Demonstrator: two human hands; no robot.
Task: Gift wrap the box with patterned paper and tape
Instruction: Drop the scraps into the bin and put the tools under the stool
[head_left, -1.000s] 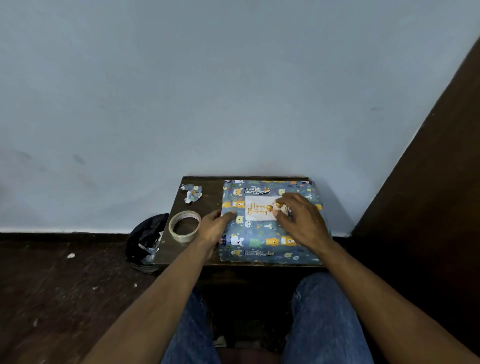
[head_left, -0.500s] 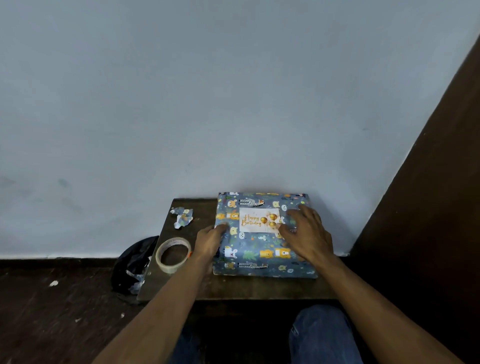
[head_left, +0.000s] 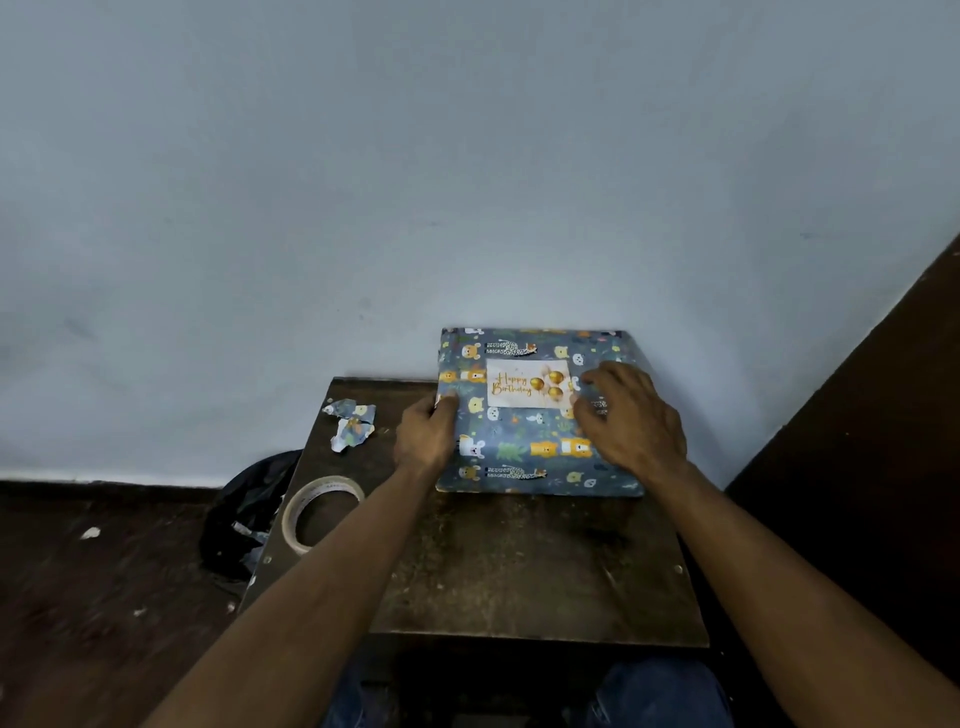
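box: (head_left: 537, 415) fully covered in blue animal-print paper; lies flat at far right of the small dark table (head_left: 519, 571), far edge against the pale wall (head_left: 467, 182); white "Happy Birthday" card (head_left: 527, 383) on top face
left hand: (head_left: 426, 436) grasps the box's left edge, thumb on top, fingers curled down the side
right hand: (head_left: 631, 421) rests on top right of the box, fingers bent, tips beside the card's right edge; looks like pressing, not pinching; grip on anything small there: can't tell
tape roll: (head_left: 322, 512) at near left of table, overhanging the left edge a bit; untouched
scraps: (head_left: 352, 423) torn bits of same paper at far left of table; black bag (head_left: 249, 514) on floor left of table
stage (judgement): wrap looks done; card prob. being fixed or smoothed
risk 1: card may sit crooked or lift if right hand slides while pressing; left hand's hold is what stops the box shifting
risk 2: tape roll could drop off the table edge w/ a nudge from the left forearm
risk 3: hard press may crease or tear thin paper at box corners
hidden: tape on seams not visible; box underside, far side unseen; right part of top covered by right hand; card's fastening unclear; small print too blurred to read
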